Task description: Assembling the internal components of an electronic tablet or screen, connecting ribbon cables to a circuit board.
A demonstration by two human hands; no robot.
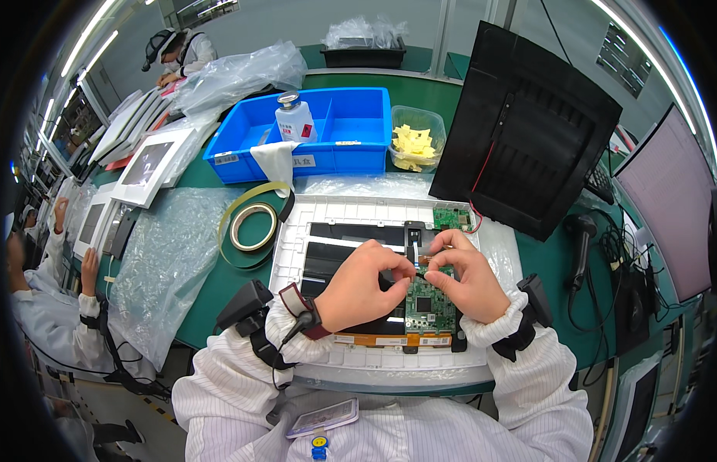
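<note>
Your left hand [364, 283] is pinched, thumb and forefinger meeting over the top edge of the green printed circuit board [430, 302]. Your right hand [464, 276] is likewise pinched, fingertips closed on a small amber ribbon tab [424, 261] just above that board. Whether the left fingers actually grip the tab or only steady the board, I cannot tell.

The board lies flat on the back of the white plastic display frame [297, 231], near its lower right, with an orange flat cable strip [389, 339] running beneath it. Judge the board light, stiff and fragile: take it by its bare edges, clear of the components. The ribbon tab looks thin and limp, liable to crease; hold it by the end only.

A second small green board [452, 218] rests at the frame's upper right, with red wire leading to the black panel back [528, 131] propped behind.

Containers: the blue plastic divided bin [358, 150] holds a white dispenser bottle [295, 117] and a white cloth draped over its front wall. Beside it, the clear plastic tub [398, 118] holds pale yellow pads. A roll of yellowish tape [253, 226] lies left of the frame.
</note>
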